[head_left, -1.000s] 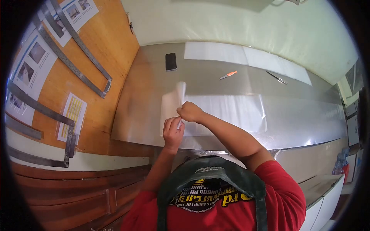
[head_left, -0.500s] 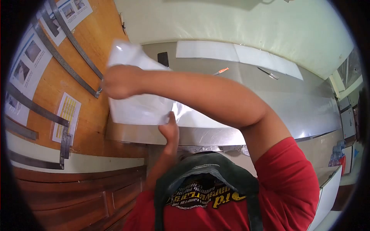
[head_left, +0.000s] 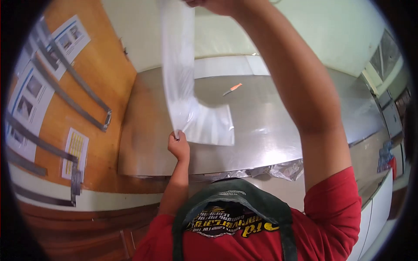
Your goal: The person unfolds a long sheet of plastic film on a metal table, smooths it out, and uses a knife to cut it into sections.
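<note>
My right hand (head_left: pixel 217 5) is raised to the top edge of the view and grips the upper end of a clear plastic film (head_left: pixel 179 74), which hangs down in a long strip. My left hand (head_left: pixel 178 147) pinches the film's lower corner just above the near edge of the shiny metal sheet (head_left: pixel 270 122). The film's loose lower part spreads over the sheet beside my left hand. An orange-handled knife (head_left: pixel 232 88) lies farther back on the sheet, away from both hands.
A wooden board (head_left: pixel 78 100) with metal rulers and printed papers lies to the left. White sheets (head_left: pixel 226 66) rest at the back of the table. Crumpled film (head_left: pixel 283 169) hangs at the near edge. A cabinet stands at the right.
My right hand has swung the film's end from low over the left of the sheet up above my head, pulling it off. My left hand still pinches the lower corner.
</note>
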Demonstrator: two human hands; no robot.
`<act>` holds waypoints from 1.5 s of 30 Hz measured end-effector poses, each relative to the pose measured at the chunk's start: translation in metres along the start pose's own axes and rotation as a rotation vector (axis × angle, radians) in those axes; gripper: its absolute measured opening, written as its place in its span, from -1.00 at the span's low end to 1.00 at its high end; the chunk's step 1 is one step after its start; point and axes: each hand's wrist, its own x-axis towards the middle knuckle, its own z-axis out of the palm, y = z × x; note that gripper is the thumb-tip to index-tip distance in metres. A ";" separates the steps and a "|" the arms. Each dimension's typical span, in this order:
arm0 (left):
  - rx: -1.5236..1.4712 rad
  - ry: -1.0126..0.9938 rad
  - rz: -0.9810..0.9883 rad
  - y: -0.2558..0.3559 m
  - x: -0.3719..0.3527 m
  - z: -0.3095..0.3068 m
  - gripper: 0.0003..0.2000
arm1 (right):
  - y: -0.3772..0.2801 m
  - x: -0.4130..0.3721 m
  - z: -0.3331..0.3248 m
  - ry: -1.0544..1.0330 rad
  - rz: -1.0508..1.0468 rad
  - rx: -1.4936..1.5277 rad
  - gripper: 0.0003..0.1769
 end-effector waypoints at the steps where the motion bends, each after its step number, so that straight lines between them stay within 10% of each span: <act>1: 0.127 -0.019 -0.002 0.001 -0.003 0.008 -0.82 | 0.000 -0.003 -0.004 -0.058 -0.013 0.002 -0.66; 3: 0.121 -0.044 0.054 0.000 -0.013 0.024 -0.82 | -0.002 -0.005 -0.002 -0.186 -0.073 0.017 -0.65; 4: 0.125 -0.036 0.097 -0.004 -0.017 0.029 -0.83 | -0.018 -0.008 0.056 0.353 0.045 -0.320 -0.69; 5: -0.043 -0.050 0.086 -0.002 -0.021 0.040 -0.83 | -0.023 -0.017 0.024 -0.313 -0.103 0.063 -0.72; 9: -0.075 -0.175 0.117 -0.012 -0.042 0.083 -0.80 | -0.014 0.014 0.082 -0.233 -0.118 -0.155 -0.76; 21: -0.466 -0.115 -0.304 0.021 -0.081 0.116 -0.76 | -0.062 0.045 0.185 -0.915 -0.305 0.191 -0.73; 23: -0.477 0.020 -0.209 0.012 -0.080 0.126 -0.72 | -0.091 0.012 0.164 -0.783 0.130 0.214 -0.74; 26: -0.445 -0.073 -0.236 -0.005 -0.073 0.129 -0.67 | -0.095 0.006 0.163 -0.826 0.150 0.272 -0.73; 30: -0.579 -0.153 -0.299 -0.005 -0.079 0.134 -0.62 | -0.086 0.015 0.181 -0.714 0.101 0.219 -0.73; 32: -0.571 -0.247 -0.321 -0.010 -0.091 0.146 -0.61 | -0.048 0.061 0.218 -0.856 -0.243 0.339 -0.74; 40: -0.662 -0.490 -0.610 0.003 -0.109 0.162 -0.63 | -0.060 0.069 0.210 -0.722 -0.206 0.295 -0.73; 45: -0.522 -0.439 -0.350 -0.024 -0.106 0.198 -0.80 | -0.099 0.057 0.183 -0.589 -0.156 0.154 -0.67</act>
